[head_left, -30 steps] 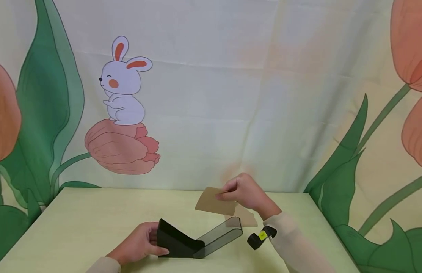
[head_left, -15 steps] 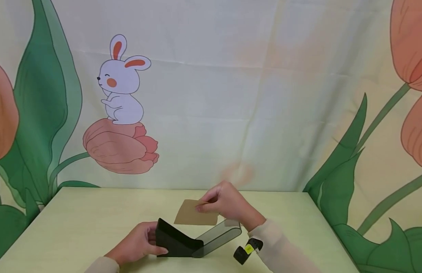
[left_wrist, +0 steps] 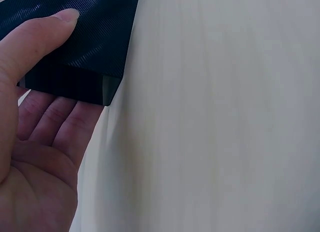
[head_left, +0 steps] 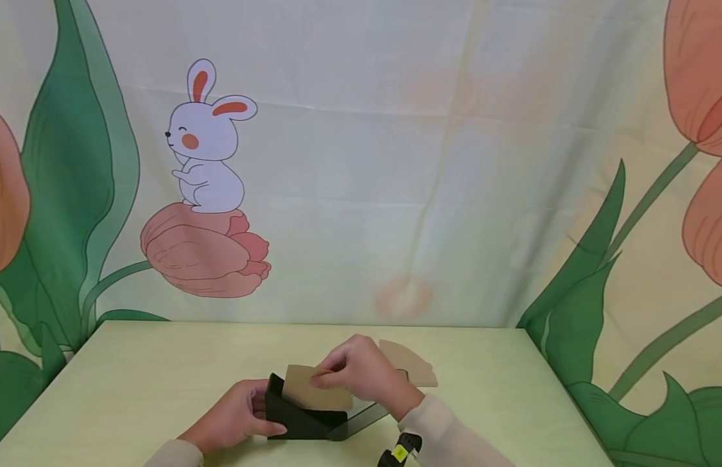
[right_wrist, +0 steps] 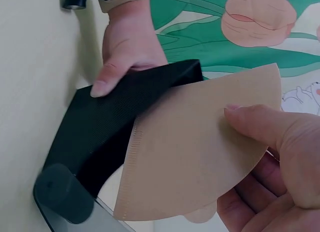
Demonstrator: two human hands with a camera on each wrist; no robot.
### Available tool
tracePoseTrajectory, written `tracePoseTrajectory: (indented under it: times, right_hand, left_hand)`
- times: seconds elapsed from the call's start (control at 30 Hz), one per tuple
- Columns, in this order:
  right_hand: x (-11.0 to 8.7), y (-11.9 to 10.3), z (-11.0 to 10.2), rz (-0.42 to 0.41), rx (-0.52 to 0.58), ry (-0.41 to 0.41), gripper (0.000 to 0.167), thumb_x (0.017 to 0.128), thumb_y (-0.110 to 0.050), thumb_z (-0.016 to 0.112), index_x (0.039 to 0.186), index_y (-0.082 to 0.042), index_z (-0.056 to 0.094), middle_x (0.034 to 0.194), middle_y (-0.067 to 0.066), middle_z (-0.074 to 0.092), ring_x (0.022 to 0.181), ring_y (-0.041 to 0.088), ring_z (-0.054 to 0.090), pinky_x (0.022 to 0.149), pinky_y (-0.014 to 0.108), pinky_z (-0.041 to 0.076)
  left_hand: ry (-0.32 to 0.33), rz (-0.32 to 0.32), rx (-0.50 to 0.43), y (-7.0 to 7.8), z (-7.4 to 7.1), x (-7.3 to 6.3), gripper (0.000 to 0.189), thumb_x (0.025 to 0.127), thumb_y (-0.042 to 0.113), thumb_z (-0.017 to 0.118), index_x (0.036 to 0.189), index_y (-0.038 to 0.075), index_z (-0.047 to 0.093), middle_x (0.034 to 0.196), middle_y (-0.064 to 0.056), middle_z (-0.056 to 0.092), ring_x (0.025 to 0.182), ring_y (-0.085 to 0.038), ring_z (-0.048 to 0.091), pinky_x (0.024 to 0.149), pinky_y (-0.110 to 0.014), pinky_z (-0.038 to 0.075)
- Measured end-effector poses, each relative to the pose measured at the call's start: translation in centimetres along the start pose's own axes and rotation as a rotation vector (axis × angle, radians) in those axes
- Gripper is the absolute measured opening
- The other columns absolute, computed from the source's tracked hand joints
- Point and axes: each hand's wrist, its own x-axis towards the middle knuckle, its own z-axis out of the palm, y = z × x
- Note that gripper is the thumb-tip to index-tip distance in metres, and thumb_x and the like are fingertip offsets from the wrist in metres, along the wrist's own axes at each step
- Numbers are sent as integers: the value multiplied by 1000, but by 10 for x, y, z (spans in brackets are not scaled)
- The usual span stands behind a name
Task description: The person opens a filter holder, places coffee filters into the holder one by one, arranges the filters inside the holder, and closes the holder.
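My left hand (head_left: 238,416) grips the closed end of a black coffee filter holder (head_left: 293,420) standing on the table. In the left wrist view the thumb lies on its ribbed side wall (left_wrist: 100,37), with fingers on the opposite side. A see-through grey lid (head_left: 366,418) swings out open to the right. Between thumb and fingers, my right hand (head_left: 363,371) pinches a brown paper coffee filter (right_wrist: 195,147). Its lower edge is at the holder's open top, partly inside; how deep it sits is hard to tell.
More brown filter paper (head_left: 410,363) lies flat on the table (head_left: 191,350) behind the right wrist. A black strap device (head_left: 400,449) sits on the right wrist. Behind the table hangs a cloth (head_left: 337,194) printed with a rabbit and tulips.
My right hand has carried the coffee filter left and down, from above the open lid to the holder's mouth. The left hand keeps holding the holder in place.
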Motion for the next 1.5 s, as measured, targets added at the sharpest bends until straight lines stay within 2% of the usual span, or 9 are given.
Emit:
tracePoseTrajectory:
  times: [0.4, 0.67, 0.87, 1.13, 1.5]
  right_hand:
    - [2, 5, 20, 14, 2, -22, 6, 79, -14, 89, 81, -13, 84, 77, -2, 79, 65, -3, 63, 60, 16, 51]
    - [4, 9, 31, 5, -18, -43, 7, 79, -15, 90, 78, -11, 83, 73, -3, 77, 61, -3, 61, 57, 15, 50]
    - [5, 11, 36, 15, -24, -76, 7, 79, -16, 89, 79, -13, 83, 72, -6, 77, 61, -3, 61, 57, 16, 51]
    - [4, 12, 43, 21, -64, -90, 10, 78, -17, 90, 73, -15, 81, 66, -12, 73, 60, -4, 60, 57, 15, 51]
    - [3, 13, 49, 33, -64, -105, 9, 78, -14, 90, 76, -13, 82, 68, -8, 75, 60, -4, 61, 58, 15, 52]
  left_hand:
    - [-10, 34, -25, -1, 0, -1, 55, 79, 10, 88, 128, 1, 65, 121, -14, 74, 105, -20, 73, 90, -26, 60]
    - [-1, 20, 25, -2, 0, -1, 53, 80, 17, 89, 126, 6, 67, 120, -9, 75, 104, -19, 74, 89, -23, 59]
    - [6, 27, 41, -2, -1, -1, 52, 79, 17, 89, 125, 5, 67, 120, -10, 75, 103, -17, 73, 89, -24, 59]
    - [9, 29, 27, -2, -1, -1, 49, 79, 13, 89, 122, 5, 68, 118, -10, 75, 102, -18, 73, 87, -22, 59]
    - [4, 4, 22, 0, -1, -1, 50, 80, 14, 89, 123, 3, 67, 119, -11, 75, 104, -19, 73, 89, -25, 60]
